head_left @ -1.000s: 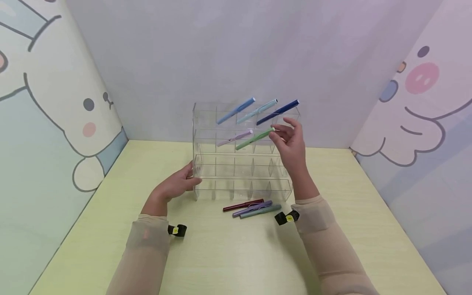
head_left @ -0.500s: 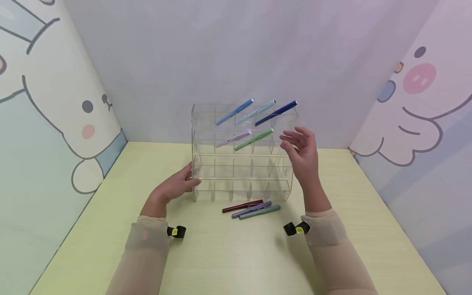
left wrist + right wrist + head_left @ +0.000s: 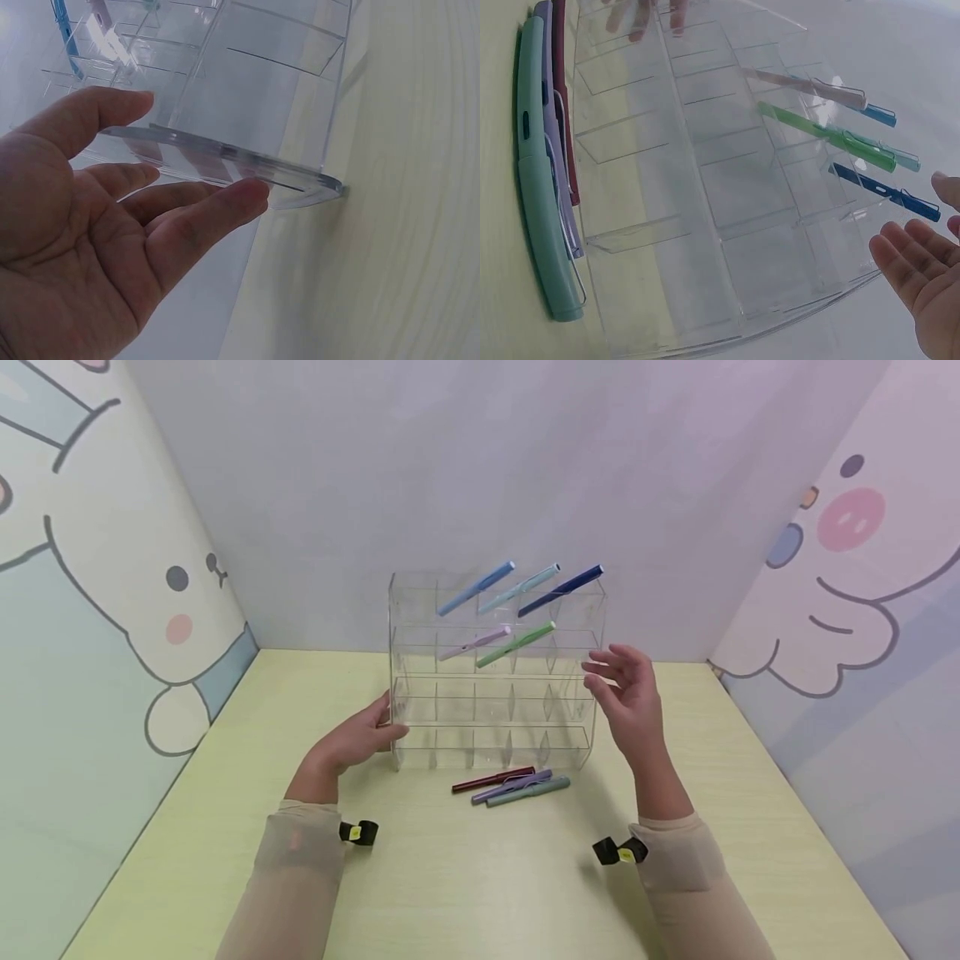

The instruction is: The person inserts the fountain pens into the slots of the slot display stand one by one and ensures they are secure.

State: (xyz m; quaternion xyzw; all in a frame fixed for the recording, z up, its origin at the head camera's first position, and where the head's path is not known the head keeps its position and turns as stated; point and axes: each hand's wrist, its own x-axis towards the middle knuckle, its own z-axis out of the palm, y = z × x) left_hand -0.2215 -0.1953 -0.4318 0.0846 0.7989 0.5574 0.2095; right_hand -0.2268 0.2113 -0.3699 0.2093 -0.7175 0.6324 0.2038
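A clear acrylic pen rack (image 3: 491, 710) with tiers of small compartments stands on the table. My left hand (image 3: 356, 739) holds its left side panel; the left wrist view shows the thumb on one side of the panel edge and the fingers on the other. Off the rack's right side, my right hand (image 3: 630, 697) is raised with loosely bent fingers and nothing in them. A blue pen (image 3: 476, 588), a light blue pen (image 3: 520, 588) and a navy pen (image 3: 561, 591) lean in the top tier. One tier lower are a lilac pen (image 3: 475, 644) and a green pen (image 3: 516, 645).
In front of the rack, a dark red pen (image 3: 492, 780), a purple pen (image 3: 512, 787) and a grey-green pen (image 3: 528, 792) lie close together on the pale table (image 3: 465, 877). Behind stands a plain wall (image 3: 480, 468); cartoon-printed panels (image 3: 847, 610) flank both sides.
My right hand has let go of the green pen, which stays in the second tier, and has moved right and down towards me. The left hand keeps its place on the rack.
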